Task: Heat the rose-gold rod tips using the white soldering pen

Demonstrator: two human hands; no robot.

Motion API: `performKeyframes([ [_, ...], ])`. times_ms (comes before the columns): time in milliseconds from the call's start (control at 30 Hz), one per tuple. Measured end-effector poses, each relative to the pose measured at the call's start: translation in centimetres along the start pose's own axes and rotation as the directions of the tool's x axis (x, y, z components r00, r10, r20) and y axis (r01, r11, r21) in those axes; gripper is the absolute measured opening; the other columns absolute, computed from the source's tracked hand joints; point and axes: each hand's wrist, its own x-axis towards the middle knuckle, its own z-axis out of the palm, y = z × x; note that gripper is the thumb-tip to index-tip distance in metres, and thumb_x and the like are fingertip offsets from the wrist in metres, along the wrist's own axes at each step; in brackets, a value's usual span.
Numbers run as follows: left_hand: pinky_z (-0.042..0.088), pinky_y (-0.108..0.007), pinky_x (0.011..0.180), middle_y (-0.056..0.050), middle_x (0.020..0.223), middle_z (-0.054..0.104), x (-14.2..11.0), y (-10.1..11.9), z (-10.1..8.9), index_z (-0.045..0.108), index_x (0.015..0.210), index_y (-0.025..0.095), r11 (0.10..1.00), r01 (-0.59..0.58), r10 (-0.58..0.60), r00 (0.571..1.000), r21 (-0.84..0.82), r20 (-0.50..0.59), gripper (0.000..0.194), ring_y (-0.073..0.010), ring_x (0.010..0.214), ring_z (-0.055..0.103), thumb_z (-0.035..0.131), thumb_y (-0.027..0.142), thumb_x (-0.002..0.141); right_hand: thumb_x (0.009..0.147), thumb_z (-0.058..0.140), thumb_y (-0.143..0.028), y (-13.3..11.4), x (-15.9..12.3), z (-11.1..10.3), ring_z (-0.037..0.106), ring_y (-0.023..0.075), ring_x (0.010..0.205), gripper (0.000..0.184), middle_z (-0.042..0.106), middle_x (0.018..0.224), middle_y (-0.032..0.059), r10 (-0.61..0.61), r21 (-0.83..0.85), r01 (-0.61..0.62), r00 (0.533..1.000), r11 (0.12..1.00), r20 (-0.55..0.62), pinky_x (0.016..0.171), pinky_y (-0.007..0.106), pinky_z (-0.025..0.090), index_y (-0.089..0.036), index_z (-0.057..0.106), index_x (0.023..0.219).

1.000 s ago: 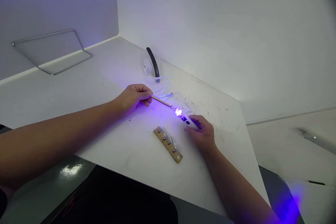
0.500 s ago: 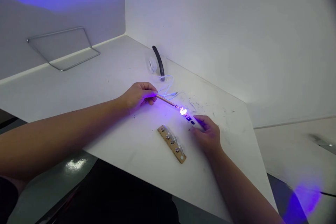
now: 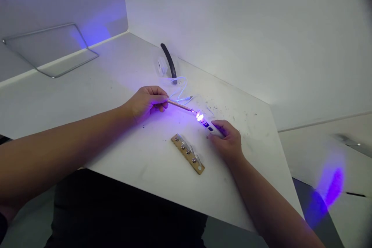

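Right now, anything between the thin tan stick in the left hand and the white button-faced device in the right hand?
Nothing visible. The thin tan stick in the left hand reaches the glowing tip of the white button-faced device in the right hand. The thin white cable lies beyond it.

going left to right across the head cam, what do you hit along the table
bent wire frame → left hand → thin wooden rod → white handheld device → right hand
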Motion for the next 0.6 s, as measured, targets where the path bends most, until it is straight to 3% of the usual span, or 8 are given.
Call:
performKeyframes([
  [433,0.042,-0.021,0.047,-0.004,0.053,0.061,-0.16,0.23,0.11,0.059,0.064,0.013,1.000,0.008,-0.008,1.000,0.021,-0.009,0.006,-0.0108,0.049,0.056,0.060,0.006,0.064,0.061,0.061,-0.011,0.09,0.07,0.04,0.062,0.0218,0.086,0.034,0.066,0.092,0.0026,-0.021,0.017,0.021,1.000,1.000,-0.007,0.076,0.034,0.050,-0.021,0.061,0.093],
  [600,0.043,-0.021,0.049,-0.004,0.055,0.062,0.04,-0.04,-0.24,0.060,0.067,0.013,1.000,0.009,-0.010,0.999,0.005,0.036,0.006,-0.0109,0.051,0.057,0.065,0.010,0.064,0.061,0.060,-0.012,0.03,0.12,-0.03,0.062,0.0226,0.085,0.034,0.066,0.091,0.0024,-0.032,-0.005,0.032,0.999,0.999,0.000,0.074,0.035,0.051,-0.022,0.061,0.093],
])
